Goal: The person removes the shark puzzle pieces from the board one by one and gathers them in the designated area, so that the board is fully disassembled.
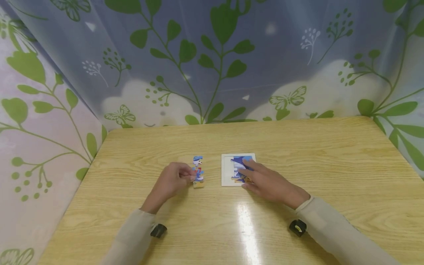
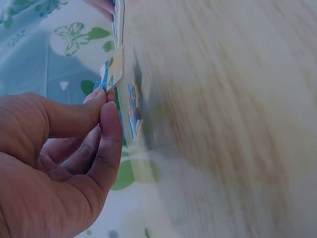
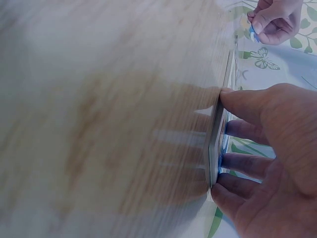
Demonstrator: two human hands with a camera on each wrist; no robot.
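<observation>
My left hand [image 1: 174, 180] pinches a small jigsaw piece [image 2: 117, 69] between thumb and fingertips, lifted off the table in the left wrist view. Right beside this hand, a short column of loose jigsaw pieces [image 1: 198, 160] lies on the wood, coloured blue, white, red and tan. My right hand [image 1: 269, 183] rests on a white-framed puzzle [image 1: 226, 182]. Its fingers spread over the blue and white picture, and the thumb touches the frame's near edge. Pieces fill the right part of the frame; a bare white strip shows along its left. Part of the picture is hidden under the fingers.
The light wooden table [image 1: 132, 154] reaches back to a blue curtain [image 1: 265, 44] printed with green leaves and butterflies. A similar pale cloth [image 1: 43, 121] hangs along the left side. Dark bands with small devices [image 1: 298, 228] sit at both wrists.
</observation>
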